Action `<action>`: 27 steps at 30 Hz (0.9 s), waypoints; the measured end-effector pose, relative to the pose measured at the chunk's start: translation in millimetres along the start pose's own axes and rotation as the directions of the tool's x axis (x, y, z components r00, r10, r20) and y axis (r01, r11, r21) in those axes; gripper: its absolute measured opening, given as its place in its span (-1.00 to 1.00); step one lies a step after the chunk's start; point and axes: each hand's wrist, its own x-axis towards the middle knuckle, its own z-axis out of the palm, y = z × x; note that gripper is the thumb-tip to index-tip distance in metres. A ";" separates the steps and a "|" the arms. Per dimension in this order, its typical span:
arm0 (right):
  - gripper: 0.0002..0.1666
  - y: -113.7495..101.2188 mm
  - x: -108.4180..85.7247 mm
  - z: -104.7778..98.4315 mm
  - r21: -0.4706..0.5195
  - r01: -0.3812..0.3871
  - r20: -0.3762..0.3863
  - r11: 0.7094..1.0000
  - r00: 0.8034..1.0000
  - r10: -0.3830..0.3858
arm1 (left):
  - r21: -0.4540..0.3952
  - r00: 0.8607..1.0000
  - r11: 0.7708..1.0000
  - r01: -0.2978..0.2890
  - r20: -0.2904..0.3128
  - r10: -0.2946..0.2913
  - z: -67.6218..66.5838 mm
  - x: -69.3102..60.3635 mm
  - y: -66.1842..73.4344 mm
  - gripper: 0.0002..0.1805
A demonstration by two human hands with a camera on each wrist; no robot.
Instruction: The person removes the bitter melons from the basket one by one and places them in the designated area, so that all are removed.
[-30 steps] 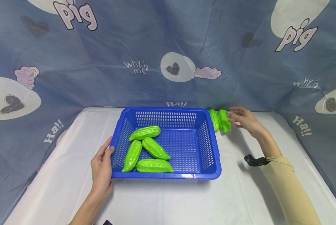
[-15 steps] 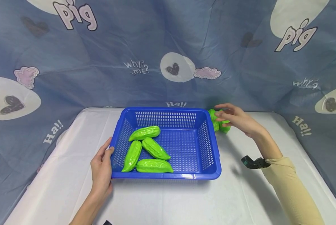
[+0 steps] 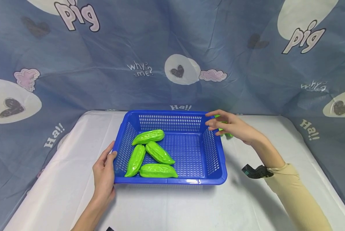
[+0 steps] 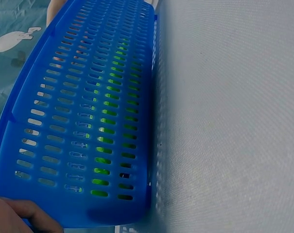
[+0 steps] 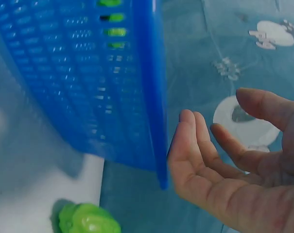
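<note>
A blue plastic basket (image 3: 186,149) with slotted walls stands in the middle of the head view. Several bumpy green bitter melons (image 3: 159,170) lie in its left half. My left hand (image 3: 103,175) grips the left rim, thumb on top; its fingers (image 4: 32,213) show at the wall's edge in the left wrist view. Over the back right corner hovers my right hand (image 3: 234,127), fingers loosely bent and nothing between them. Partly hidden behind it, green vegetables (image 3: 228,135) lie outside the right wall; one green vegetable (image 5: 90,221), its kind unclear, shows in the right wrist view.
A white cloth (image 3: 172,208) covers the table. The blue printed curtain (image 3: 108,86) hangs directly behind the basket and along both sides. A dark band (image 3: 256,171) sits on the right wrist.
My right hand has moved left from beside the green vegetables, across them, to the basket's right rim. The left hand, the basket and the bitter melons have stayed in place.
</note>
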 end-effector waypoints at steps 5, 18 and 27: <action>-0.42 -9.9 5.4 10.4 -0.018 0.033 0.021 0.999 0.999 -0.033 | -0.001 1.000 1.000 0.003 0.003 -0.003 -0.2 -0.1 0.3 -0.46; -0.42 -39.0 26.1 41.7 -0.045 0.074 0.151 0.996 0.986 -0.067 | -0.007 1.000 1.000 -0.004 0.004 0.004 -0.2 -0.9 0.7 -0.46; -0.42 -53.3 35.2 62.6 -0.056 0.080 0.214 0.995 0.975 -0.066 | -0.013 1.000 1.000 -0.014 0.001 0.014 -0.4 -0.8 -0.5 -0.47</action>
